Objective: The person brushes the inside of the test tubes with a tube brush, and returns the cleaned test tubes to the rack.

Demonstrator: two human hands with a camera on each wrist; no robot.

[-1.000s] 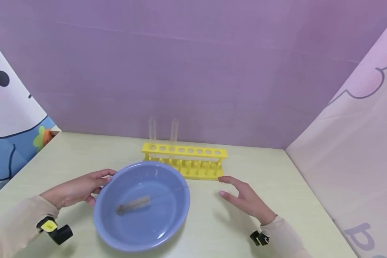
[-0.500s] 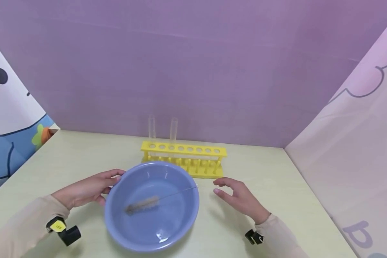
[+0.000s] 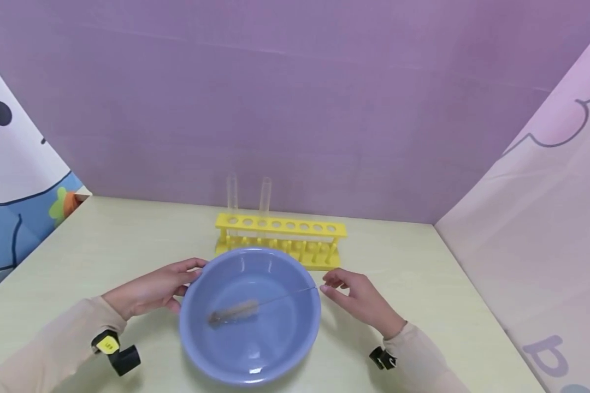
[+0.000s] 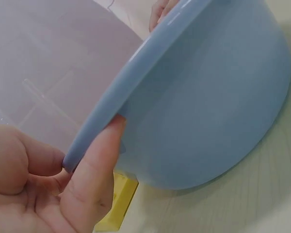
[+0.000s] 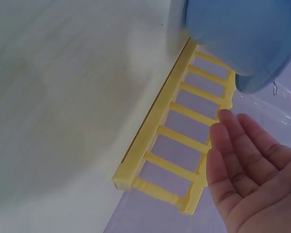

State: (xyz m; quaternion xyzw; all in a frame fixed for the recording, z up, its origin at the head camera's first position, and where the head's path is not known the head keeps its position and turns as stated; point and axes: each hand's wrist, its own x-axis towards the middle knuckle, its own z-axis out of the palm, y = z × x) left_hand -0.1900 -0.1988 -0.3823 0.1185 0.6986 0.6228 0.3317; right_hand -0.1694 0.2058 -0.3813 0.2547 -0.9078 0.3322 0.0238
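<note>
A blue plastic basin (image 3: 251, 349) stands on the table, with some water apparently inside. My left hand (image 3: 159, 286) grips its left rim, thumb on one side and a finger on the other in the left wrist view. In the basin lies a test tube brush (image 3: 236, 313), bristles at the left, thin wire handle leaning over the right rim. My right hand (image 3: 361, 299) is beside that rim. In the right wrist view the handle's wire loop (image 5: 275, 88) sticks out past the rim, apart from my right thumb and slightly bent fingers (image 5: 252, 158).
Behind the basin stands a yellow test tube rack (image 3: 305, 224), its lower front left partly hidden. Two clear test tubes (image 3: 265, 195) stand in its left part. A purple backdrop (image 3: 295, 109) rises behind the table (image 3: 142, 229), with a printed curtain (image 3: 546, 229) on the right.
My left hand and the basin, brush inside, have moved right. My right hand has shifted slightly left, so its fingertips are now close to the brush's handle end.
</note>
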